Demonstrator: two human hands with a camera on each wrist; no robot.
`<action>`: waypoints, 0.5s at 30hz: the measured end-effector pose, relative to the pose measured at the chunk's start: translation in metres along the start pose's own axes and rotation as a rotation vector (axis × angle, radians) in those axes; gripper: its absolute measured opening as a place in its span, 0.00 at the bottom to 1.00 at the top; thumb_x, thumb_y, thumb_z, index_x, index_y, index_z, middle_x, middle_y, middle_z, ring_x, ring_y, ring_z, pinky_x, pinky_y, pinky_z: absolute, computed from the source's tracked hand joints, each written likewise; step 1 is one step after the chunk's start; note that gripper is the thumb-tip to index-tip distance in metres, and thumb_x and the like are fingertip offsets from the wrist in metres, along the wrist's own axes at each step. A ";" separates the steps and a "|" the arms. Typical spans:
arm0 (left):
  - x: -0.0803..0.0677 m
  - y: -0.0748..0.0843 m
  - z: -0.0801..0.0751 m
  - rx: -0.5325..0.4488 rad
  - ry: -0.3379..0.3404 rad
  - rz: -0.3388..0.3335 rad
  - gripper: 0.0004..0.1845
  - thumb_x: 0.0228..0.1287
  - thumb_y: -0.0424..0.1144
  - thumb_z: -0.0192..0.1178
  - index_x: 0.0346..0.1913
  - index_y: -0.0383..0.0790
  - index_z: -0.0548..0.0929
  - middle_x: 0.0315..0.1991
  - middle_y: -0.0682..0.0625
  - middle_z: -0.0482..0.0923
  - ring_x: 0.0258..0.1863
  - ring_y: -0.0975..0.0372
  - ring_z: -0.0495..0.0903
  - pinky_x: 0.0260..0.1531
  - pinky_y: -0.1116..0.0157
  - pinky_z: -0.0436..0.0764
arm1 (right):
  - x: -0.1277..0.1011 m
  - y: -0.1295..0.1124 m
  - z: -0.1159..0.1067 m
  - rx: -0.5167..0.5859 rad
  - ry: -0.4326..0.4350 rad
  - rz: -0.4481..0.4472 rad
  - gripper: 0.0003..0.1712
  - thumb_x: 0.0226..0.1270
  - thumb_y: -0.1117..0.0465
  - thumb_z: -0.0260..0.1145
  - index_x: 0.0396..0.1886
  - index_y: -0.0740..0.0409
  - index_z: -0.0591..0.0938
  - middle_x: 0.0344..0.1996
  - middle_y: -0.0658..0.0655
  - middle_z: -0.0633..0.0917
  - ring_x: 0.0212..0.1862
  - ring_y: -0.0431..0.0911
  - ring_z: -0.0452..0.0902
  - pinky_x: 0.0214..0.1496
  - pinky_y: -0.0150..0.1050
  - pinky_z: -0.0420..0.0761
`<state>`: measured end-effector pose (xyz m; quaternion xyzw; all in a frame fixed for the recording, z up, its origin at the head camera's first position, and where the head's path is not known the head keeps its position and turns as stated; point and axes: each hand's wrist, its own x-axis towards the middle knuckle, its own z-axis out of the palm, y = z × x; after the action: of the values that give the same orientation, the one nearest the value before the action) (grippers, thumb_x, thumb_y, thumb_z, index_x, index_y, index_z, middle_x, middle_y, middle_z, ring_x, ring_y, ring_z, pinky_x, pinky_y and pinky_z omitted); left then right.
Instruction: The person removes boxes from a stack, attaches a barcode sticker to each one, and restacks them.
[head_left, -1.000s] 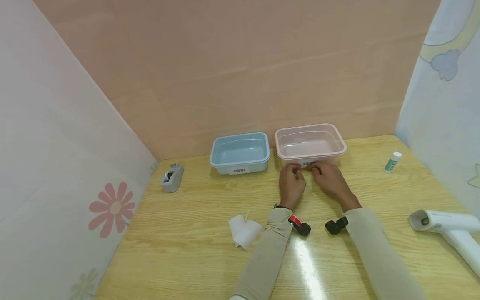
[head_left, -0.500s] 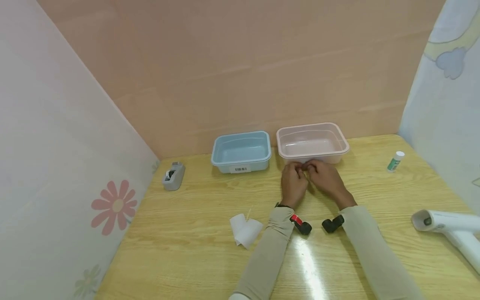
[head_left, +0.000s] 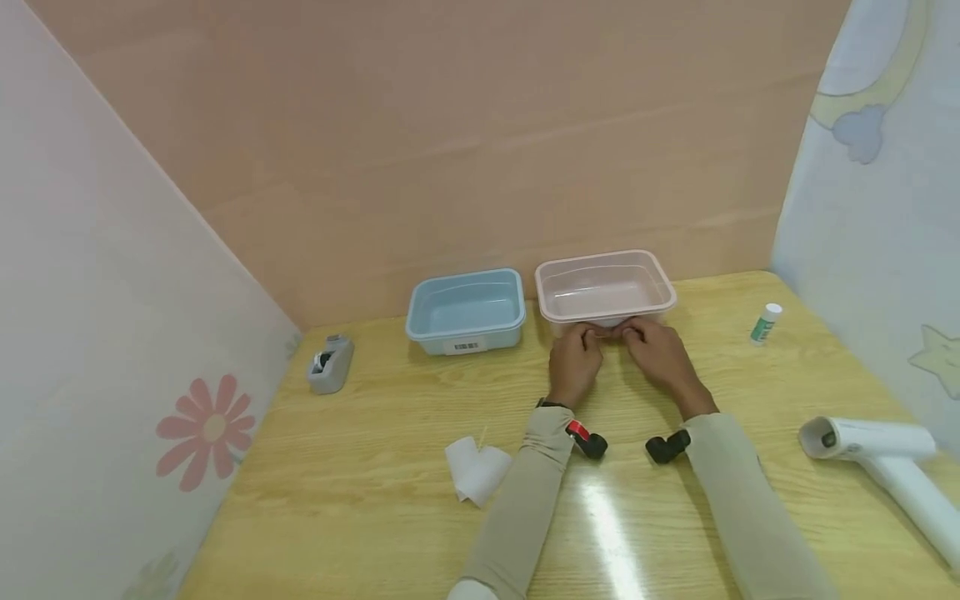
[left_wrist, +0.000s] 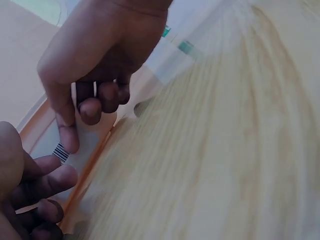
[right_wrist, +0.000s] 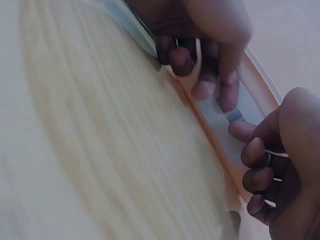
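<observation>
On the wooden table [head_left: 390,483], a pink tub [head_left: 604,287] is seen at about 12 o'clock from the hands, close to the back wall. Both hands are placed at its near wall. The left hand [head_left: 573,365] and the right hand [head_left: 660,357] are almost touching each other there.

In the wrist views, a white barcode label [left_wrist: 82,145] is seen on the tub wall. The index fingertip [left_wrist: 67,137] of the right hand is pressed on this label, while its other fingers are curled. The fingers of the left hand are also curled just beside the label; whether the label edge is really pinched by them cannot be told.

A blue tub [head_left: 465,310] stands just beside the pink one, at 9 o'clock of it. A grey tape dispenser [head_left: 328,364] is found farther at 9 o'clock, near the left panel. A crumpled white paper [head_left: 476,471] lies at 7 o'clock from the hands. A glue stick [head_left: 766,322] stands at 3 o'clock, and a white hair dryer [head_left: 877,462] lies at 4 o'clock.
</observation>
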<state>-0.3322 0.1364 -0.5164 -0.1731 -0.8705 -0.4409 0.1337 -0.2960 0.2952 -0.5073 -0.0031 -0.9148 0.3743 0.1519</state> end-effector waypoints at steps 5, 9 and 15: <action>0.002 -0.002 -0.002 0.003 0.037 -0.020 0.12 0.75 0.37 0.54 0.39 0.45 0.89 0.27 0.58 0.82 0.27 0.66 0.78 0.24 0.68 0.72 | 0.000 0.004 -0.005 -0.001 -0.020 0.037 0.21 0.80 0.55 0.47 0.46 0.57 0.86 0.46 0.61 0.86 0.41 0.57 0.76 0.45 0.53 0.72; 0.002 -0.003 -0.003 0.031 0.050 -0.030 0.12 0.75 0.38 0.54 0.39 0.45 0.89 0.30 0.58 0.84 0.28 0.65 0.80 0.26 0.67 0.74 | 0.001 0.009 -0.005 -0.017 -0.013 0.034 0.20 0.79 0.57 0.48 0.46 0.57 0.87 0.47 0.61 0.86 0.44 0.58 0.78 0.47 0.55 0.73; -0.001 -0.002 -0.003 0.134 0.032 0.003 0.09 0.71 0.36 0.59 0.39 0.45 0.90 0.35 0.57 0.87 0.36 0.61 0.85 0.37 0.63 0.79 | 0.001 0.015 0.004 -0.052 0.003 -0.048 0.18 0.77 0.60 0.52 0.44 0.55 0.89 0.47 0.58 0.87 0.50 0.63 0.80 0.53 0.62 0.72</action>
<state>-0.3323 0.1327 -0.5162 -0.1579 -0.8955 -0.3841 0.1598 -0.2997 0.3035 -0.5198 0.0143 -0.9239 0.3465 0.1618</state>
